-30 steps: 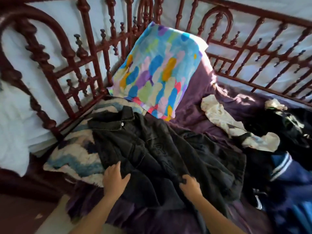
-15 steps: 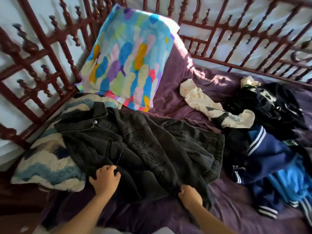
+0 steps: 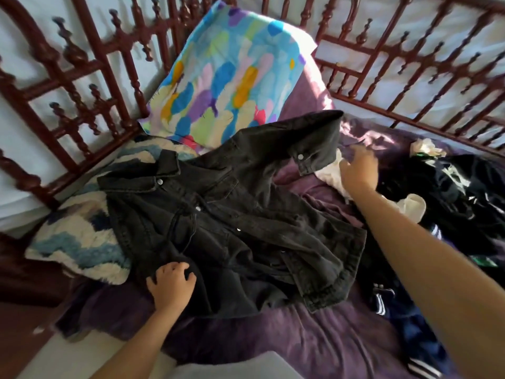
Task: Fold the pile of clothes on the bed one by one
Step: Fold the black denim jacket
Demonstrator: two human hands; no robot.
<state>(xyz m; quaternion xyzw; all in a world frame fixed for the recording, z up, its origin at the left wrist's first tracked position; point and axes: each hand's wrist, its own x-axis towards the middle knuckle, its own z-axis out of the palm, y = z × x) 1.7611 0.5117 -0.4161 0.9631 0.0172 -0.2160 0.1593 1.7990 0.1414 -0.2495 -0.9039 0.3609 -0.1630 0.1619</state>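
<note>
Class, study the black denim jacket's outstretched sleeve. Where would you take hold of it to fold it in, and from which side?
Probably the cuff, pinched by its snap-buttoned band, coming from the right, where the open right hand is nearest. The sleeve of the black denim jacket stretches that way, leaving the cuff its free end.
</note>
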